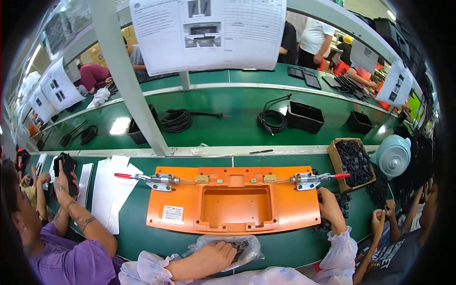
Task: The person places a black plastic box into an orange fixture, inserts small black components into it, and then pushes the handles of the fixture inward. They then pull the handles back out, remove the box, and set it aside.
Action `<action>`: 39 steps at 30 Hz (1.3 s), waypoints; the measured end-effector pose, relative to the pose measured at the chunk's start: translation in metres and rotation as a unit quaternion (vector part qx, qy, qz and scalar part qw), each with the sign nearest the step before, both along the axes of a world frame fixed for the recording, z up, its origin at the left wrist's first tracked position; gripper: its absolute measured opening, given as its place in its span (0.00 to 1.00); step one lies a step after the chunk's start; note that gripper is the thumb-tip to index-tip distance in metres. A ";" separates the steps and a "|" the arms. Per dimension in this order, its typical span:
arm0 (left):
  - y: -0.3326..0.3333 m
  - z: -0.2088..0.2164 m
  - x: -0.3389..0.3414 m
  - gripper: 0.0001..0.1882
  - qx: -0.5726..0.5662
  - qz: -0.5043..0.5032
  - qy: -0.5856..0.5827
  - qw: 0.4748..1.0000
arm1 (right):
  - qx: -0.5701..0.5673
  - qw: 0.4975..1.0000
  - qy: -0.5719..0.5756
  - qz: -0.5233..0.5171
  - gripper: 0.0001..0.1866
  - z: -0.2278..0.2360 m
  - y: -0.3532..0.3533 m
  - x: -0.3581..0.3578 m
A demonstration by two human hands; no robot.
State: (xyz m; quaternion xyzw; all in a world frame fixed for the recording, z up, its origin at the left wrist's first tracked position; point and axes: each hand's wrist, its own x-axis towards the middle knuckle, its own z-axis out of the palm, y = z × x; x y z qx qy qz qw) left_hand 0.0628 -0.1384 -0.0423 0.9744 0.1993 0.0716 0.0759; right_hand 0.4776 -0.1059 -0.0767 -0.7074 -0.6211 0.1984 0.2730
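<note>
the left hand [213, 257] dips bunched fingers into a clear plastic bag [254, 251] of small pieces [241, 247]; i cannot tell whether it grips any. the right hand [331, 210] curls narrowly beside the right edge of the orange toggle-clamp fixture [175, 197] on the green workbench [135, 240], its grip unclear.

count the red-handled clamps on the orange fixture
2: the left clamp sits at the upper left corner of the orange fixture, and the right clamp at its upper right corner. Any on the underside would be hidden.
</note>
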 end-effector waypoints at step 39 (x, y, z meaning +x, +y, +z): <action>0.139 0.074 0.010 0.10 0.049 0.077 -0.241 0.966 | 0.123 0.863 0.471 -0.137 0.13 0.026 -0.015 0.034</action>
